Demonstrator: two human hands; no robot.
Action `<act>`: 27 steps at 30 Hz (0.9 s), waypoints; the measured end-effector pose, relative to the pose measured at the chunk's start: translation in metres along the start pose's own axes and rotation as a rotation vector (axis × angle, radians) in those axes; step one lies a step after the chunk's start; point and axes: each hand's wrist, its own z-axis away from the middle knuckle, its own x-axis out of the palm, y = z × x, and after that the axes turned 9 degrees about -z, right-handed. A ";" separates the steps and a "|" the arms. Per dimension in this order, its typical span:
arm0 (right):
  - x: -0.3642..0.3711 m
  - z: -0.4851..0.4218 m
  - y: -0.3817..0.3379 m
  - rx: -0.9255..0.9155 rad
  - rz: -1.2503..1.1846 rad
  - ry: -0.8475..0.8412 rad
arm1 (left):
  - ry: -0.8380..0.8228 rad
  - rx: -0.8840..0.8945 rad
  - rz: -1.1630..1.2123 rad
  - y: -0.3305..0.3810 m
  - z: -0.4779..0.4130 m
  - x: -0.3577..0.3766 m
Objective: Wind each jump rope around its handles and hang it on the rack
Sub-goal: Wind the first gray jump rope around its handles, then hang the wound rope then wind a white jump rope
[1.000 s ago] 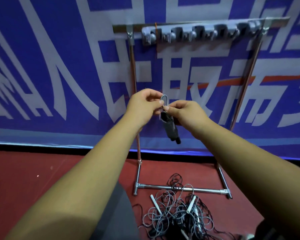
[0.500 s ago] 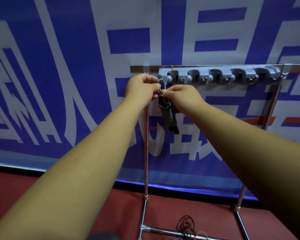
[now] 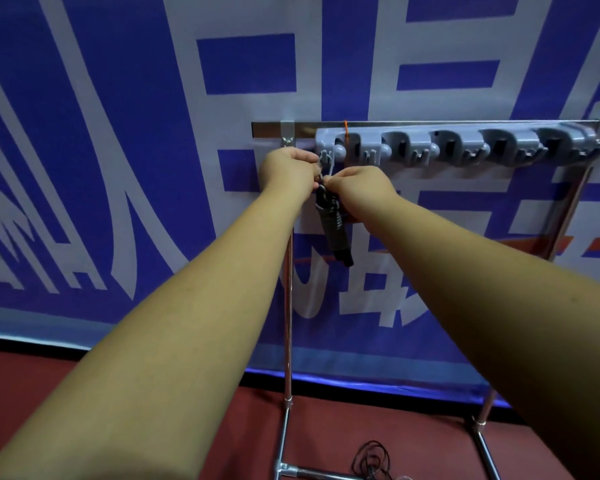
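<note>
The floor (image 3: 84, 393) was dark red, and a black strip ran along the foot of a large blue banner (image 3: 118, 133) printed with big white characters, which filled the whole wall behind. In front of the banner stood a chrome rack (image 3: 288, 323) with two upright posts, a flat top bar and a base tube on the floor. A grey plastic hook strip (image 3: 413, 147) with a row of rounded holders was fixed along the top bar, and an orange tie (image 3: 345, 128) was looped round the bar near the strip's left end. A tangle of black cord (image 3: 371, 457) lay on the floor just inside the base tube.

The wound jump rope (image 3: 333, 226) hung as a tight dark bundle below both hands, tilted slightly, with its black handle ends (image 3: 346, 259) pointing down. A pale loop (image 3: 327, 160) of it rose from the top of the bundle to the left end of the hook strip. The left hand (image 3: 288, 171) was curled closed, its fingertips pinching that loop right at the end holder. The right hand (image 3: 357, 188) pinched the same loop just below, beside the top of the bundle, fingers closed on it. The two hands nearly touched. Whether the loop sat over a hook could not be told.
</note>
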 end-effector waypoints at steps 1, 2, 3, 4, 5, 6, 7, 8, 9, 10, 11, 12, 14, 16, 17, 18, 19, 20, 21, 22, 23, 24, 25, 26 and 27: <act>0.000 0.002 0.005 -0.008 -0.022 0.004 | -0.011 0.022 0.018 -0.004 0.002 0.001; -0.001 0.004 0.009 -0.016 -0.049 0.011 | -0.015 0.048 0.033 -0.008 0.004 0.001; -0.002 0.006 0.014 -0.024 -0.071 0.025 | -0.007 0.069 0.036 -0.013 0.006 0.000; -0.003 0.010 0.017 -0.029 -0.079 0.038 | 0.014 0.078 0.032 -0.020 0.007 0.000; -0.005 0.014 0.021 -0.031 -0.078 0.049 | 0.037 0.078 0.030 -0.028 0.009 -0.001; -0.007 0.019 0.027 -0.024 -0.072 0.058 | 0.059 0.071 0.027 -0.037 0.012 -0.001; -0.008 0.023 0.034 -0.011 -0.061 0.069 | 0.081 0.058 0.012 -0.048 0.015 -0.002; -0.009 0.029 0.044 0.015 -0.051 0.079 | 0.095 0.041 -0.009 -0.059 0.020 -0.002; -0.010 0.035 0.056 0.047 -0.048 0.084 | 0.095 0.014 -0.015 -0.071 0.027 -0.001; -0.011 0.042 0.071 0.090 -0.050 0.082 | 0.080 -0.017 0.001 -0.085 0.035 0.001; -0.011 0.050 0.088 0.135 -0.061 0.070 | 0.051 -0.059 0.020 -0.101 0.043 0.006; -0.010 0.059 0.108 0.189 -0.066 0.055 | 0.017 -0.106 0.032 -0.119 0.054 0.011; -0.007 0.081 0.154 0.292 -0.059 0.019 | -0.063 -0.209 0.014 -0.160 0.078 0.025; -0.004 0.104 0.206 0.393 -0.027 0.006 | -0.156 -0.312 -0.033 -0.207 0.106 0.042; -0.003 0.117 0.232 0.447 -0.017 -0.010 | -0.202 -0.367 -0.058 -0.231 0.120 0.051; -0.003 0.132 0.257 0.502 -0.013 -0.039 | -0.246 -0.423 -0.081 -0.255 0.133 0.061; -0.002 0.145 0.282 0.553 -0.013 -0.065 | -0.286 -0.475 -0.109 -0.277 0.148 0.070; -0.002 0.159 0.306 0.599 -0.008 -0.080 | -0.328 -0.520 -0.141 -0.300 0.162 0.079; -0.002 0.173 0.331 0.644 -0.005 -0.089 | -0.373 -0.556 -0.177 -0.321 0.175 0.088; -0.002 0.187 0.354 0.698 -0.007 -0.102 | -0.415 -0.587 -0.205 -0.341 0.188 0.096; -0.002 0.200 0.377 0.747 -0.011 -0.121 | -0.451 -0.615 -0.232 -0.361 0.201 0.103; -0.002 0.214 0.398 0.796 -0.009 -0.133 | -0.486 -0.641 -0.258 -0.381 0.214 0.110; -0.002 0.227 0.420 0.835 0.007 -0.147 | -0.522 -0.668 -0.293 -0.402 0.227 0.116; -0.002 0.240 0.440 0.870 0.035 -0.164 | -0.557 -0.693 -0.336 -0.422 0.240 0.121; -0.002 0.255 0.462 0.907 0.062 -0.179 | -0.592 -0.716 -0.384 -0.441 0.252 0.126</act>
